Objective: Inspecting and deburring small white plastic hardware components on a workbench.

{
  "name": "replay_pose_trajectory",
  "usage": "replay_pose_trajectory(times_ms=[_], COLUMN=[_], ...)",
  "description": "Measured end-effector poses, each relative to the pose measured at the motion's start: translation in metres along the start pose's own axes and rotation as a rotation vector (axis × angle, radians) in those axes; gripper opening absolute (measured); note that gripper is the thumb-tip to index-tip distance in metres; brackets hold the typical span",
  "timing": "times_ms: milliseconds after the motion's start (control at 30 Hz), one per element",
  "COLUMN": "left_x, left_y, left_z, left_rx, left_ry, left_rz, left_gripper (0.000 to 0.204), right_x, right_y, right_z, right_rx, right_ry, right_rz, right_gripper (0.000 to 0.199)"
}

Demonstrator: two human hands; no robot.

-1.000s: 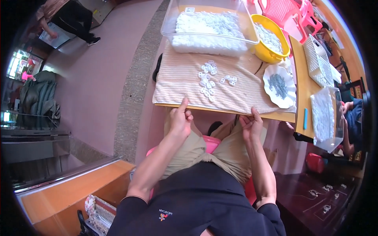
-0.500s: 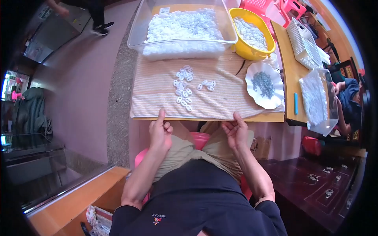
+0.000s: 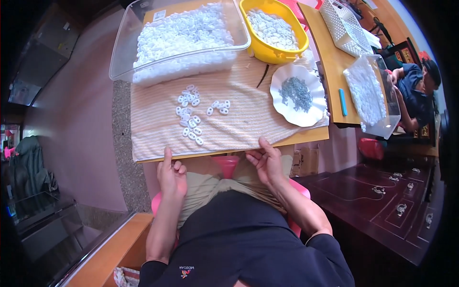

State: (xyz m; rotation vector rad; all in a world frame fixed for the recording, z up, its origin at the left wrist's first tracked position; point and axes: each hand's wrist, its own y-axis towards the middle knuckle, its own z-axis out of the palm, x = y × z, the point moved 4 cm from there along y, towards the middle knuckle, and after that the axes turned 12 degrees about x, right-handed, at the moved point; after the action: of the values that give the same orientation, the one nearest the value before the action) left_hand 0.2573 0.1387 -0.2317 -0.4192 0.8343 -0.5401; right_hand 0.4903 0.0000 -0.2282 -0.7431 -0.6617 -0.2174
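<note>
The left hand (image 3: 172, 178) and right hand (image 3: 267, 165) are lying half-curled, fingers released, thumb tips touching ribbed cloth (image 3: 234, 131) along the table's (image 3: 308, 137) near edge. Smooth white two-holed ovals (image 3: 192, 123) are lying toward the left edge; a scalloped plate (image 3: 313, 115) is holding grey slivers (image 3: 296, 94) near the right edge; a clear plastic box (image 3: 123, 52) is standing at the far-left corner.

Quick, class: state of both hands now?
Left hand: partly open, nothing visibly held, thumb at table edge.
Right hand: partly open, nothing visibly held, thumb at striped cloth.
</note>
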Motion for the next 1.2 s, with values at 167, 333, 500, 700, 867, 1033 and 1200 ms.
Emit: replay_pose_trajectory(times_ms=[167,333,500,700,867,1033,1200], left_x=[0.007,-0.004,0.005,-0.013,-0.025,-0.030,-0.031], left_y=[-0.003,-0.032,-0.042,-0.037,-0.017,0.003,0.007], left_z=[-0.010,0.001,0.002,0.039,0.058,0.069,0.066], left_rx=[0.010,0.061,0.112,0.335,0.398,0.393,0.418], left_ry=[-0.036,0.114,0.194,0.459,0.662,0.870,0.895], left_rz=[-0.071,-0.064,0.064,0.309,0.470,0.575,0.561], left_gripper=[0.017,0.014,0.023,0.031,0.034,0.029,0.029], right_x=[-0.004,0.022,0.053,0.069,0.067,0.059,0.057], right_y=[-0.004,-0.030,-0.034,0.017,0.044,0.086,0.104], right_z=[-0.030,-0.033,0.040,0.117,0.177,0.196,0.192], right_rx=[0.087,0.151,0.326,0.462,0.598,0.586,0.528], right_ry=[-0.446,-1.152,-1.347,-1.574,-1.872,-2.020,-2.203], right_rz=[-0.079,-0.071,-0.514,-0.664,-0.960,-0.983,-0.783], right_gripper=[0.030,0.029,0.011,0.013,0.024,0.028,0.028])
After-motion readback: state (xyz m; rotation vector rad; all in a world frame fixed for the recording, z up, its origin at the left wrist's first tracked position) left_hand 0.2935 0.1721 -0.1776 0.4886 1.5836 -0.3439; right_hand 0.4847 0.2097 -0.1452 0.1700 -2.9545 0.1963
